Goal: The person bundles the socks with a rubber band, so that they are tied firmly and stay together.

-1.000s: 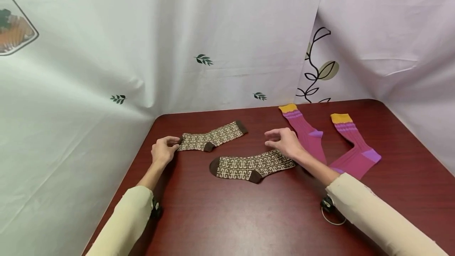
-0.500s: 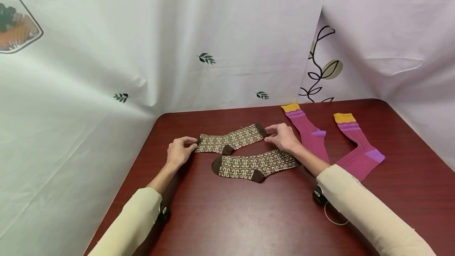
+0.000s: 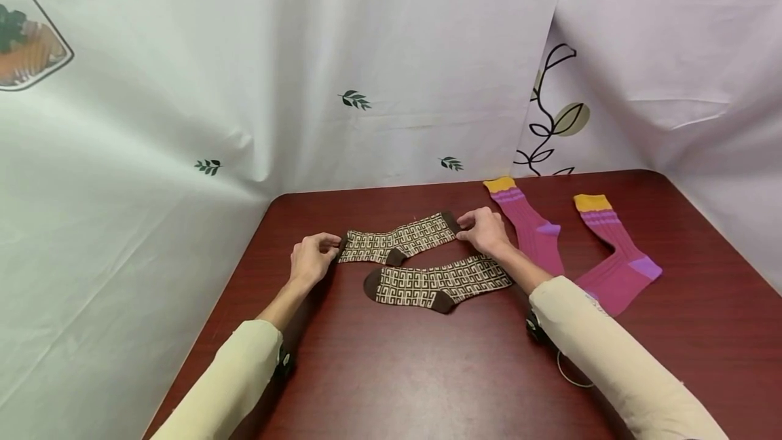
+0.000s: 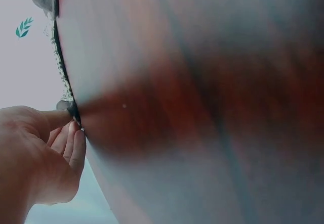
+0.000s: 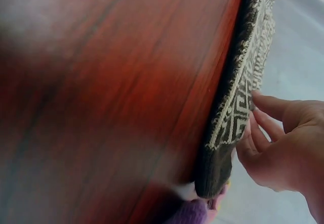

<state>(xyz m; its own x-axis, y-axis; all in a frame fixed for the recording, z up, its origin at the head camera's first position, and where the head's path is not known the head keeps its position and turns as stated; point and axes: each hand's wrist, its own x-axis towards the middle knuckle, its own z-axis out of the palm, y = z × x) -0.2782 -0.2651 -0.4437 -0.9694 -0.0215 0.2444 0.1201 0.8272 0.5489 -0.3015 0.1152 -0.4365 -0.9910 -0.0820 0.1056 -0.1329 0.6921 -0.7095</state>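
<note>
Two brown-and-cream patterned socks lie flat in the middle of the table. My left hand [image 3: 310,260] pinches the dark toe of the far patterned sock [image 3: 397,240]; in the left wrist view the thumb of my left hand [image 4: 40,153] lies on that toe. At the sock's other end, the fingertips of my right hand [image 3: 485,231] pinch the dark cuff. The near patterned sock [image 3: 421,287] lies just in front, its cuff end partly under my right wrist. In the right wrist view this near sock [image 5: 238,97] partly covers the fingertips of my right hand [image 5: 283,145].
Two magenta socks with yellow cuffs, one sock [image 3: 531,229] beside my right hand and another sock [image 3: 623,257] farther right, lie on the dark red table [image 3: 391,372]. My right forearm passes over part of them. A white printed curtain [image 3: 397,53] hangs behind and at both sides.
The far patterned sock has slid right, with my left hand at its toe. My right hand has come to its cuff. Over the last half second both hands have barely shifted.
</note>
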